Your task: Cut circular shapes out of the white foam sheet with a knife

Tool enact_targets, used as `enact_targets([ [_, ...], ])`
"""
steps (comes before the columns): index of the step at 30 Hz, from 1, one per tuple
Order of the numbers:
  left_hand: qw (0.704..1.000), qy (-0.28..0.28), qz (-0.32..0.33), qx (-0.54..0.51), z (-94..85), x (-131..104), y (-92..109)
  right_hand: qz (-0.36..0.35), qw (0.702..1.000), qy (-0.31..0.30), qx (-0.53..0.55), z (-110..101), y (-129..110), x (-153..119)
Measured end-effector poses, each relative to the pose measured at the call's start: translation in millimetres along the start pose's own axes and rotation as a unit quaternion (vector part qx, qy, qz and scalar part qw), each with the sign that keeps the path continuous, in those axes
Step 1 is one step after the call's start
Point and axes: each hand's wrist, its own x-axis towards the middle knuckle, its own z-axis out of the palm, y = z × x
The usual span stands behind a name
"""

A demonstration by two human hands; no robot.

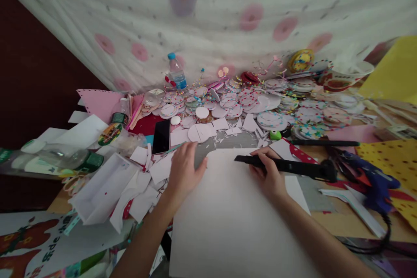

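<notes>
A large white board (228,226) lies in front of me and runs off the bottom edge. My left hand (185,167) is at its upper left corner, fingers apart, with nothing held. My right hand (269,171) has its fingers wrapped round a black utility knife (293,167), over the upper right part of the board. The knife's narrow end points left. Cut white paper pieces (163,167) lie left of the board, and a black phone (161,136) rests just beyond my left hand.
Many decorated paper discs (247,97) are heaped along the back. A water bottle (177,71) stands behind them. At right are a blue glue gun (368,178) and yellow dotted sheets (391,160). A white open box (104,189) sits at left.
</notes>
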Motion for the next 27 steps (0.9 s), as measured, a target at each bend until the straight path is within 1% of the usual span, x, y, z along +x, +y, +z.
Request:
enact_targets([
  [2, 0.998, -0.059, 0.018, -0.021, 16.6, 10.9, 15.8, 0.019, 1.0, -0.014, -0.013, -0.9, 3.5, -3.4],
  [3, 0.995, -0.09, 0.006, -0.036, 25.5, 16.2, 22.8, 0.026, 0.999, -0.02, -0.021, -1.6, 4.9, -5.3],
  [5, 0.987, -0.137, -0.053, -0.072, 42.4, 25.1, 33.1, 0.028, 0.999, -0.024, -0.029, -3.3, 6.7, -8.3],
  [7, 0.977, -0.152, -0.107, -0.102, 55.8, 30.9, 37.3, 0.019, 0.999, -0.011, -0.029, -4.2, 7.0, -8.1],
  [10, 0.968, -0.154, -0.153, -0.128, 67.9, 34.5, 34.1, 0.005, 0.999, 0.025, -0.027, -0.4, 6.0, 2.1],
  [12, 0.959, -0.157, -0.186, -0.144, 72.2, 34.8, 29.8, -0.004, 0.998, 0.055, -0.025, 7.4, 6.0, 15.4],
  [15, 0.948, -0.155, -0.222, -0.166, 76.0, 32.9, 25.4, -0.015, 0.996, 0.09, -0.017, 25.0, 9.7, 36.6],
  [17, 0.944, -0.146, -0.238, -0.176, 77.4, 30.7, 24.1, -0.022, 0.995, 0.089, -0.024, 36.1, 14.4, 45.1],
  [19, 0.94, -0.136, -0.255, -0.183, 78.0, 28.5, 23.4, -0.024, 0.996, 0.079, -0.042, 43.0, 19.7, 47.3],
  [23, 0.929, -0.121, -0.283, -0.204, 77.9, 26.7, 22.3, -0.016, 0.996, 0.058, -0.06, 42.6, 26.3, 43.0],
  [27, 0.918, -0.117, -0.292, -0.24, 78.6, 27.6, 22.7, -0.012, 0.997, 0.057, -0.045, 38.2, 26.8, 41.6],
])
